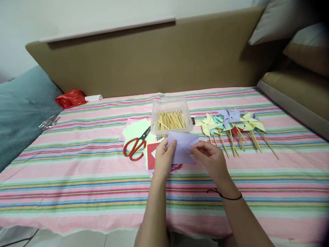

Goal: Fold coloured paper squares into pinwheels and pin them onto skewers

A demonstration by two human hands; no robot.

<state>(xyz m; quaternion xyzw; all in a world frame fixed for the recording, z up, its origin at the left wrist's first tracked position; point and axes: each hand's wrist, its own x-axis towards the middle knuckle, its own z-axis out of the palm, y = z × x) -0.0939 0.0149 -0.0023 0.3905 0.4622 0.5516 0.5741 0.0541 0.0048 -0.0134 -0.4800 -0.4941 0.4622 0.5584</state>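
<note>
A square of purple paper [182, 148], with slits running in from its corners, is held up above the striped cloth. My left hand [165, 154] grips its left edge, thumb on top. At its right side, my right hand [209, 155] pinches the paper's edge between thumb and fingers. Below and left of the paper lies a pile of coloured paper squares with a red sheet [151, 158]. Red-handled scissors [135, 145] rest on light green paper [137, 129]. Just behind the purple sheet stands a clear plastic box [171, 103] of thin wooden sticks [171, 120].
Several finished paper pinwheels [231, 120] on sticks lie to the right. A red plastic bag [72, 99] and a white object [94, 98] sit at the back left, near a blue cushion [23, 106]. A brown backrest [144, 65] rises behind the striped cloth [102, 195].
</note>
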